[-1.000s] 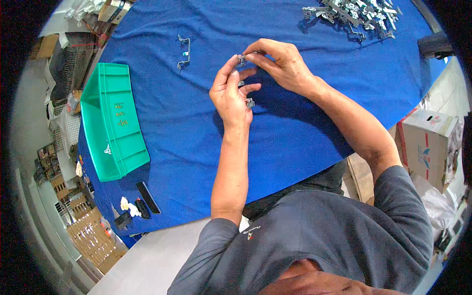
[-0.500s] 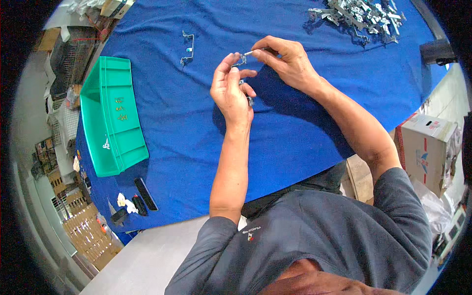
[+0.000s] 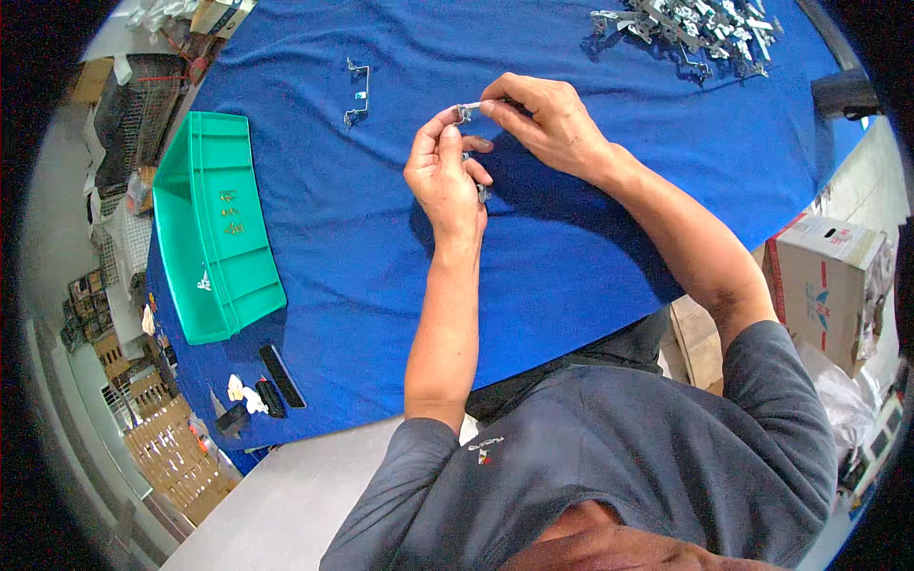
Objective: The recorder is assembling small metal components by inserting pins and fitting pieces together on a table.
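Over the middle of the blue cloth, my left hand (image 3: 445, 176) grips a small silvery metal bracket (image 3: 464, 114) between thumb and forefinger. Part of the bracket runs down behind the curled fingers, where bits of metal show near the palm. My right hand (image 3: 552, 119) pinches a thin, pale metal piece (image 3: 476, 106) whose tip meets the bracket's upper end; whether the two are joined I cannot tell. To the left of my hands, a similar long bracket (image 3: 366, 93) with bent ends lies alone on the cloth.
A pile of metal parts (image 3: 700, 33) lies at the far right. On the left stands a green plastic bin (image 3: 255, 257) tipped on its side, a small metal piece within. Near it lie a black flat bar (image 3: 283, 377) and crumpled white scraps (image 3: 254, 400). A cardboard box (image 3: 824, 285) stands beyond the right edge.
My right hand has shifted slightly left, bringing the thin metal piece against the bracket's upper end. My left hand holds nearly the same place, and the view has moved a little.
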A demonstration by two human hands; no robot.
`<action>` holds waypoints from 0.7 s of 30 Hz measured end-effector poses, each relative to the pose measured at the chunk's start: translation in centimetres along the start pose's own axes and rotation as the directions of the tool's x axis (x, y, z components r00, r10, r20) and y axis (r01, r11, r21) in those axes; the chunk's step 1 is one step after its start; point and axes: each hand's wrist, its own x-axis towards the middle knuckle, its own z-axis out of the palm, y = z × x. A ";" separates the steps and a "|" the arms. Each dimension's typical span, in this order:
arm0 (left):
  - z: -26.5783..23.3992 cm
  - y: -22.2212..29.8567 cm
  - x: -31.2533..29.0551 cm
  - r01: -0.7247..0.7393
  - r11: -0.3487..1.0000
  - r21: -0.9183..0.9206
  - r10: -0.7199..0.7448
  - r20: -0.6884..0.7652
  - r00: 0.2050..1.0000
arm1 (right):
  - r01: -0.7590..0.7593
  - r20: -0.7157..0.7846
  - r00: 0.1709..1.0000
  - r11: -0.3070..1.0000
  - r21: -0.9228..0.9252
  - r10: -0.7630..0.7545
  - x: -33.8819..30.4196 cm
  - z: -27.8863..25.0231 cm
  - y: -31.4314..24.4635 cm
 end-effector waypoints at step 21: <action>-0.2 0.0 0.0 -0.045 0.998 0.039 0.045 0.009 0.999 | -0.080 0.040 0.996 0.995 -0.055 0.083 0.2 0.0 0.2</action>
